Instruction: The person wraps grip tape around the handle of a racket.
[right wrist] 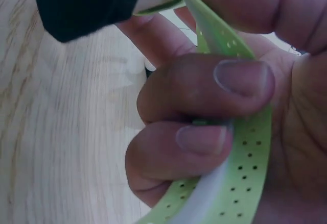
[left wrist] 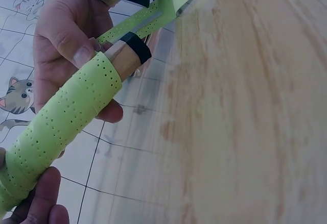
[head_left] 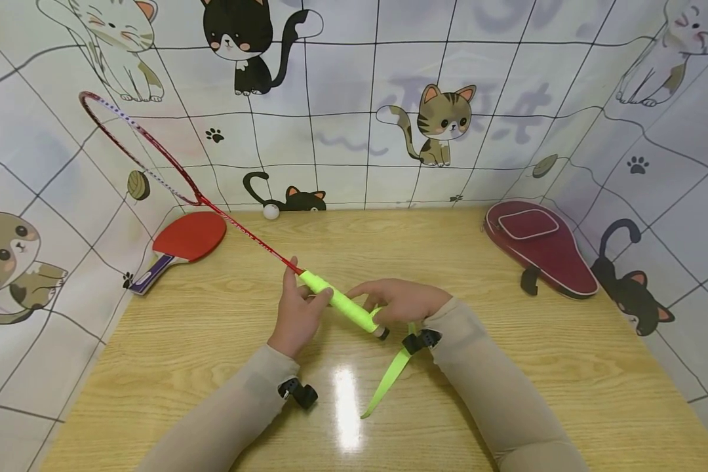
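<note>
A red badminton racket (head_left: pixel 250 237) slants across the head view, its head up at the left. Perforated yellow-green grip tape (left wrist: pixel 64 119) is wound round most of its handle; bare wood and a black end cap (left wrist: pixel 138 48) show at the butt. My left hand (head_left: pixel 297 314) grips the upper handle, thumb along the tape. My right hand (head_left: pixel 404 300) is at the butt end, fingers curled round the loose tape strip (right wrist: pixel 245 168). The strip's tail hangs below the right wrist toward the table.
A red table tennis bat (head_left: pixel 191 236) leans at the left back, near a white ball (head_left: pixel 271 211). A dark red bat case (head_left: pixel 537 246) lies at the right back. Cat-patterned cloth walls (head_left: pixel 342 85) edge the wooden table (head_left: pixel 212 347). Each wrist wears a small black camera.
</note>
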Demonstrator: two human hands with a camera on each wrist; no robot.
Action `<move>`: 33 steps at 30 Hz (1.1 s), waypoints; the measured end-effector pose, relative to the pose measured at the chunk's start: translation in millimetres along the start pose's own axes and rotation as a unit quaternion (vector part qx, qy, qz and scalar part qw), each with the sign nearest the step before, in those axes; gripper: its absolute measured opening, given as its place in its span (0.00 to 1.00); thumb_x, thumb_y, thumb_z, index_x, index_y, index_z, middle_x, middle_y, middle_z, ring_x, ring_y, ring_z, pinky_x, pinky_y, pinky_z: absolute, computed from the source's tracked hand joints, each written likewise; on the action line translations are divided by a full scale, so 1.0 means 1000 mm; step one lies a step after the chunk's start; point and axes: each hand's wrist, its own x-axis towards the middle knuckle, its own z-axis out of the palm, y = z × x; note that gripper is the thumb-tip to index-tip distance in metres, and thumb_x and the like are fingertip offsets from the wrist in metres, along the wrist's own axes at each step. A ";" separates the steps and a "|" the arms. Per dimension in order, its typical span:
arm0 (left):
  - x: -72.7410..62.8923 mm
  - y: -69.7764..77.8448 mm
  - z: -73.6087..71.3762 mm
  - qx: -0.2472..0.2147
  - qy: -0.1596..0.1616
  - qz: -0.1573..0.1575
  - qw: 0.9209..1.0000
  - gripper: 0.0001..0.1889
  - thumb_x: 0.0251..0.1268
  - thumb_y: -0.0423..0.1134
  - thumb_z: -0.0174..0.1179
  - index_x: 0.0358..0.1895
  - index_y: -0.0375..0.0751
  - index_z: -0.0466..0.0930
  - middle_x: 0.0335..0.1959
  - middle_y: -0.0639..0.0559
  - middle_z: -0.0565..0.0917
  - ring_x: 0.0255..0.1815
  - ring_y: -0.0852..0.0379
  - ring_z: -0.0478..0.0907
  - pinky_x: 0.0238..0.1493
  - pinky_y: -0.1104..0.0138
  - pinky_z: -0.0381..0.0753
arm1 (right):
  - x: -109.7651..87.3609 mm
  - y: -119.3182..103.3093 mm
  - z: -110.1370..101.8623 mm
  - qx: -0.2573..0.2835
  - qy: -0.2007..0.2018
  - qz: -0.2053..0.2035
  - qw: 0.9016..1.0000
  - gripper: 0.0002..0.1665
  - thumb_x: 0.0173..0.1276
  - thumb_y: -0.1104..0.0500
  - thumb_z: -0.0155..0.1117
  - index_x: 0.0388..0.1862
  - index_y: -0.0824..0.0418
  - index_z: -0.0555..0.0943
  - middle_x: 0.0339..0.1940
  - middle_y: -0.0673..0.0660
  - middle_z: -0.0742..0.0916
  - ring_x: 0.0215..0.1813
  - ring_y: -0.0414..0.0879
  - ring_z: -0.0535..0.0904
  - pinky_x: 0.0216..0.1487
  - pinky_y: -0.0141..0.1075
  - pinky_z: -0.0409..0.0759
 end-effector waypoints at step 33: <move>-0.002 0.001 0.001 -0.023 0.024 0.006 0.999 0.50 0.71 0.36 0.66 0.84 0.57 0.38 0.52 0.33 0.87 0.42 0.46 0.90 0.44 0.63 0.81 | 0.001 0.001 0.002 -0.002 0.012 0.003 1.000 0.40 0.69 0.67 0.65 0.78 0.48 0.72 0.50 0.54 0.89 0.46 0.47 0.86 0.46 0.40 0.81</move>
